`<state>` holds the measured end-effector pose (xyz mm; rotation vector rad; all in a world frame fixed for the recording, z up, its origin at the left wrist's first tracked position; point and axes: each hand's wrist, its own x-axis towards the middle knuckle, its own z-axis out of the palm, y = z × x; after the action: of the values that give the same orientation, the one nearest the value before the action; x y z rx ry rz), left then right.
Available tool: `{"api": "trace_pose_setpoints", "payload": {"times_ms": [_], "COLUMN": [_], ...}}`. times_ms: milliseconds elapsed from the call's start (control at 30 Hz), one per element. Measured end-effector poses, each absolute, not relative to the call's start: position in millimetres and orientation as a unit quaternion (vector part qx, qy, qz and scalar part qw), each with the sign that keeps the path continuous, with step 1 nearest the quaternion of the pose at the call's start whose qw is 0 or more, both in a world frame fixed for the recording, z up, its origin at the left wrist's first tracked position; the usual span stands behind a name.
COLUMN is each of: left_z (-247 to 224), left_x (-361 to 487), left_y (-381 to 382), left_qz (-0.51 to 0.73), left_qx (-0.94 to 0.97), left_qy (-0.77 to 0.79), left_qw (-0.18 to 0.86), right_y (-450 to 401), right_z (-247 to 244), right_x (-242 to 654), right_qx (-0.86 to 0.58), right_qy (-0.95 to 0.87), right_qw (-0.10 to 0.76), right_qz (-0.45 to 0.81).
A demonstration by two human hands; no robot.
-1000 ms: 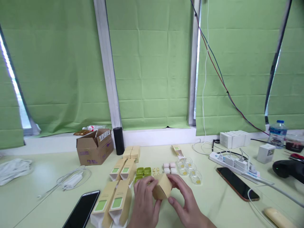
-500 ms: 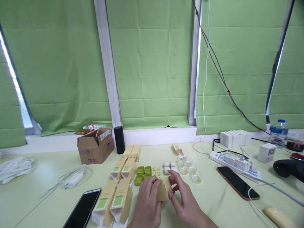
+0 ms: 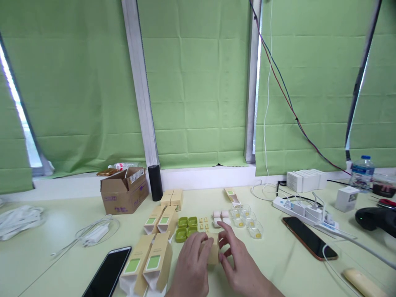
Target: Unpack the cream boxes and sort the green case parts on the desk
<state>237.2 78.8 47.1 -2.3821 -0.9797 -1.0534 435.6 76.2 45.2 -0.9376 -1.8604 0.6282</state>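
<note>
Low in the middle of the head view, a small tan cardboard box (image 3: 213, 252) sits between my hands. My left hand (image 3: 192, 264) is closed around its left side and covers part of it. The curved fingers and thumb of my right hand (image 3: 236, 260) are at its right edge. Just beyond are green square cups (image 3: 182, 222), small yellow pieces (image 3: 201, 223) and white-pink cylinders (image 3: 217, 222). Clear round containers with yellow spots (image 3: 255, 230) lie to the right. Tan cartons with green labels (image 3: 157, 255) stand in pairs on the left.
A black phone (image 3: 108, 272) lies left of the cartons, another phone (image 3: 309, 238) on the right by a power strip (image 3: 297, 207). An open brown box (image 3: 120, 196) and a black cylinder (image 3: 155, 182) stand at the back. Cables cross the right side.
The small box has turned between my hands, so a different face now shows. My right fingers have shifted slightly to its right edge. The things around are unmoved.
</note>
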Motion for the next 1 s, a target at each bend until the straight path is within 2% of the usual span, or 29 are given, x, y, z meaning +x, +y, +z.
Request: {"api": "trace_pose_setpoints", "payload": {"times_ms": [233,600,1000], "left_z": [42.0,39.0,38.7], "left_x": [236.8,239.8,238.9], "left_y": [79.2,78.2,79.2], "left_qz": [-0.354,-0.346,-0.36], "left_qx": [-0.849,-0.854,-0.84], "left_qy": [-0.346,-0.369,-0.389], "left_qw": [0.182,0.123,0.117], "right_y": [75.1,76.2,75.6], "right_z": [49.0,48.8,50.7], "right_x": [433.7,429.5,428.7], "right_qx": [-0.366,-0.39,-0.401], "right_qy": [-0.756,-0.734,-0.747], "right_qw": [0.474,0.478,0.478], "right_qz": [0.263,0.285,0.23]}}
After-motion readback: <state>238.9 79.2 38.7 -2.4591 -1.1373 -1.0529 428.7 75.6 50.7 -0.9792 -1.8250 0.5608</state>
